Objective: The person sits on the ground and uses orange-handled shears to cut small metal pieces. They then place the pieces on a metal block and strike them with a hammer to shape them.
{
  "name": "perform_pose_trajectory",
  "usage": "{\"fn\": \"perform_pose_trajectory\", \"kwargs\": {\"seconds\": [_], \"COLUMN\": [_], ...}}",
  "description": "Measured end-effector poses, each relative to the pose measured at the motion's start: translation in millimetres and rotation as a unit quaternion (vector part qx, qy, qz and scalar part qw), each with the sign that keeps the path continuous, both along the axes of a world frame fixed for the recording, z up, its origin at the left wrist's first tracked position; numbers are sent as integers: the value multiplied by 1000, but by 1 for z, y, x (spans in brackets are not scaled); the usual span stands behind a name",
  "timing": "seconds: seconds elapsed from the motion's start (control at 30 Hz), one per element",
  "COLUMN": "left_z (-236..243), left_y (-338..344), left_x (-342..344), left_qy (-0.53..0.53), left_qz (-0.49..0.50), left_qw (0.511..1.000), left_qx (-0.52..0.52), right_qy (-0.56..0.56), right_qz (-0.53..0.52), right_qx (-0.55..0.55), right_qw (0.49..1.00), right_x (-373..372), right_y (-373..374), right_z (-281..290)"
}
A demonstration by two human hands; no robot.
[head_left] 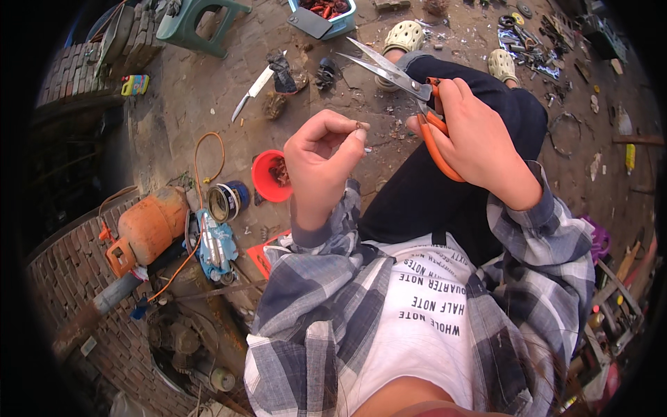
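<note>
My left hand (321, 156) is closed in a pinch, thumb against forefinger, over my lap's left side. A tiny brownish piece (359, 126) shows at its fingertips, too small to name. My right hand (479, 135) grips a pair of scissors (419, 90) by the orange handles. Their blades are spread apart and point to the far left, a short way beyond the left fingertips and touching nothing. Just left of my left wrist stands a red bowl (260, 179) with reddish-brown pieces inside.
A knife (254, 92) lies on the ground by black crumpled scraps. Farther off are a blue tub (340, 29) of dark red pieces and a green stool (186, 29). An orange gas cylinder (151, 224) and an open tin (221, 203) stand left; metal parts (535, 52) lie far right.
</note>
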State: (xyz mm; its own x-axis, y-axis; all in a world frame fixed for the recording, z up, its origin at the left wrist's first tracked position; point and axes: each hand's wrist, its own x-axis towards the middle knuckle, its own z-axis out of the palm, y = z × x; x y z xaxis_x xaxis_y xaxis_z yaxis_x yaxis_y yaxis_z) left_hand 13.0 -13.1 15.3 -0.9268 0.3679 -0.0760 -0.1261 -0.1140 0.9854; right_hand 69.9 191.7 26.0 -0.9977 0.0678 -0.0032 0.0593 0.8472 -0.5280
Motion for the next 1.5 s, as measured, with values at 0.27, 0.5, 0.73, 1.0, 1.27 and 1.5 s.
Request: {"fn": "perform_pose_trajectory", "kwargs": {"seconds": [0.27,0.5,0.73,1.0,1.27,1.5], "left_z": [-11,-37,-73,-335,-435,-414], "left_y": [7,2,-4,-41,-14,8], "left_x": [-11,-32,-53,-26,71,107], "left_qy": [-38,-14,-66,-259,-196,-159], "left_qz": [-95,-106,-83,68,37,140], "left_qw": [987,978,991,938,876,830], "left_qx": [-123,-176,-85,-221,-439,-517], "right_qy": [-10,-9,13,10,-49,-38], "right_qz": [46,45,-36,-233,-124,-139], "right_qx": [-352,-318,-358,-706,-754,-806], "right_qw": [935,947,933,668,643,574], "right_x": [-19,-51,-71,-78,-53,-23], "right_y": [-10,-24,-29,10,48,40], "right_z": [-15,-28,-23,2,-17,22]}}
